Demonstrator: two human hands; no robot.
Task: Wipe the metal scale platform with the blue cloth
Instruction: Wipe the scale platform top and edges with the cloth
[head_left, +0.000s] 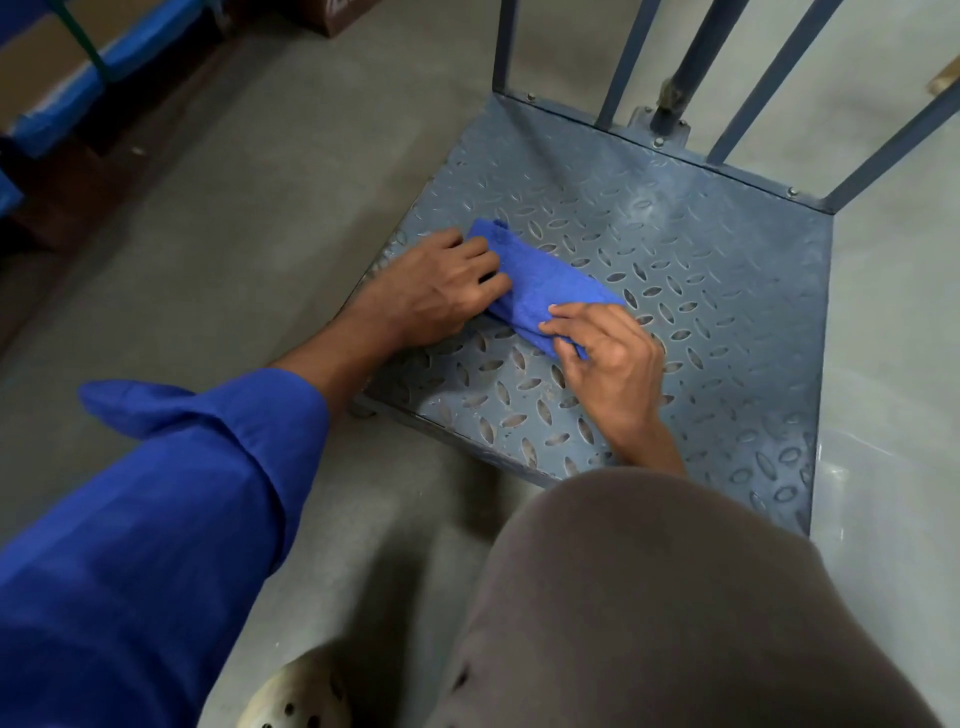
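At scale platform (701, 291) left edge, our left hand (441, 291) and right hand (608, 353) grip bunched blue cloth (545, 291); wiping seems barely started; next, press and sweep toward far-right corner.

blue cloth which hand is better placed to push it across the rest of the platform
Probably right. The right hand pinches the blue cloth near the middle of the platform; the left hand holds its other end at the left edge.

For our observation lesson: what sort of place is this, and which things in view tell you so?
Probably a warehouse or storeroom: a metal scale platform with railings stands on a bare concrete floor, and cardboard boxes sit at the far left.
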